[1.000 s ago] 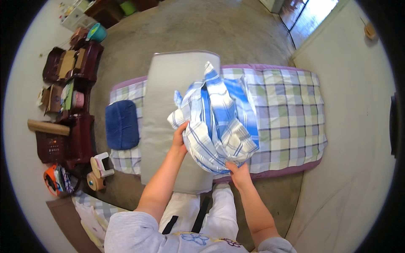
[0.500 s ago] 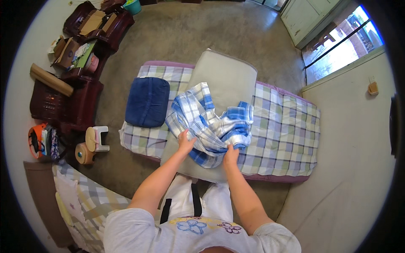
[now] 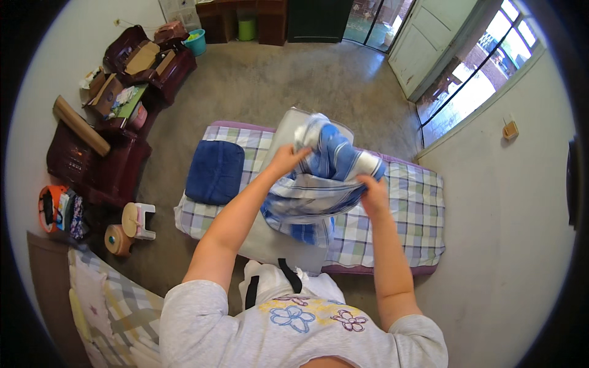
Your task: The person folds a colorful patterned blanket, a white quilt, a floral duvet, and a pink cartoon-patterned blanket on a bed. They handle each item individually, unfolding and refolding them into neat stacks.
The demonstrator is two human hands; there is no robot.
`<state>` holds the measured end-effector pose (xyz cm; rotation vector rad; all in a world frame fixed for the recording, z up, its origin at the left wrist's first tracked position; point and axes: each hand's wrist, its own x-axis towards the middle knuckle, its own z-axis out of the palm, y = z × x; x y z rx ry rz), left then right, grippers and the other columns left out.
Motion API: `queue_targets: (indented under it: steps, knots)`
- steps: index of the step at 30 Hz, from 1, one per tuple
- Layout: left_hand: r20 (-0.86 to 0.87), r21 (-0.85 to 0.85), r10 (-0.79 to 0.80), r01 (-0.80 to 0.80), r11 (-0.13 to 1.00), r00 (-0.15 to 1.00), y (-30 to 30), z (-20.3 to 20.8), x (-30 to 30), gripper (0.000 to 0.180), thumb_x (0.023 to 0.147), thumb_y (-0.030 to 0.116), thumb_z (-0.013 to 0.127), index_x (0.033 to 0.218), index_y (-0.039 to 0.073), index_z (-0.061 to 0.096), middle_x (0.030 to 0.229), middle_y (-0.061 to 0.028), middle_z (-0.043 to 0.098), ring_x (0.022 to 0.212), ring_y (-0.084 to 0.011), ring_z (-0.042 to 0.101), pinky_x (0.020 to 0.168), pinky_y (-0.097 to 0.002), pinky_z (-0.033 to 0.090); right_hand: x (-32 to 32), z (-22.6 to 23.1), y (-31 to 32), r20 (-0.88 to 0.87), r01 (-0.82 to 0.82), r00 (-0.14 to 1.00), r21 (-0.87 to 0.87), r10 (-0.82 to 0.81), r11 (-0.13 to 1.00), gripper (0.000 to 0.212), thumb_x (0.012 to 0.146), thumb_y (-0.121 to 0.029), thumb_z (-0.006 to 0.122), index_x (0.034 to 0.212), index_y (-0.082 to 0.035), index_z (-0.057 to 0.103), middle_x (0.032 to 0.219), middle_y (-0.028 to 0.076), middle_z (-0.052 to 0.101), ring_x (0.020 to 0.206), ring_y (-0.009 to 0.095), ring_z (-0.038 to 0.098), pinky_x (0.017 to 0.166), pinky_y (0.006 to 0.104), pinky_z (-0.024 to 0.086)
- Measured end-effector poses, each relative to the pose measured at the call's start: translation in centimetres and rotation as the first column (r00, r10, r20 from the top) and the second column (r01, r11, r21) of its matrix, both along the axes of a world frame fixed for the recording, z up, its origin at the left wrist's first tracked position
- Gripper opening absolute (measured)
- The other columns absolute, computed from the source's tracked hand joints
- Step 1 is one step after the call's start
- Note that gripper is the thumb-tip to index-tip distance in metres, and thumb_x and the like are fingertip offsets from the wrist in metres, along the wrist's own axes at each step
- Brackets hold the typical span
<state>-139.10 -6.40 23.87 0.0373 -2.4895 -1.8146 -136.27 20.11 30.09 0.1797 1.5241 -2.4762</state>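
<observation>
A blue and white plaid shirt-like cloth (image 3: pixel 316 190) is held up in front of me, bunched at its far side, its lower part hanging over a grey board (image 3: pixel 270 239). My left hand (image 3: pixel 290 159) grips its upper left edge. On the other side, my right hand (image 3: pixel 374 194) is closed on its right edge. Folds hide some of my fingertips. The board lies across a bed (image 3: pixel 405 214) with a checked sheet. Left of the cloth rests a folded dark blue bundle (image 3: pixel 215 172).
Dark red wooden seats (image 3: pixel 92 159) line the left wall, with boxes and a cardboard roll (image 3: pixel 81 126). A white stool (image 3: pixel 145 221) stands near the bed's left end. At lower left is another checked bed (image 3: pixel 132 294). An open door (image 3: pixel 423 43) is at far right.
Both hands have lifted the plaid cloth off the board and moved it away from me. My right hand has also gone rightward. The view has tipped up, showing more of the far floor.
</observation>
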Motion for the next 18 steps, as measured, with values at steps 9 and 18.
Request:
queue_targets:
  steps: [9, 18]
  knots:
    - [0.040, 0.567, 0.068, -0.079, 0.820, 0.997, -1.1, 15.9, 0.3, 0.021, 0.086, 0.028, 0.059, 0.090, 0.007, 0.062, 0.079, 0.0016, 0.062, 0.066, -0.0074, 0.055, 0.059, -0.0214, 0.043, -1.5, 11.8, 10.9, -0.289, -0.099, 0.947, 0.161, 0.143, 0.982, 0.031, 0.081, -0.006, 0.060, 0.110, 0.003, 0.056, 0.101, 0.010, 0.063, 0.089, 0.019, 0.061, 0.079, 0.0300, 0.048]
    - [0.114, 0.576, 0.079, -0.131, 0.807, 0.990, 2.1, 22.6, 2.3, 0.041, 0.081, 0.031, 0.065, 0.106, -0.001, 0.055, 0.091, -0.0074, 0.063, 0.076, -0.0143, 0.061, 0.071, -0.0311, 0.051, -5.4, 10.0, 19.3, -0.043, -0.080, 0.996, -0.030, 0.079, 0.996, 0.031, 0.082, -0.015, 0.062, 0.111, -0.004, 0.055, 0.099, 0.005, 0.063, 0.088, 0.018, 0.061, 0.077, 0.0384, 0.050]
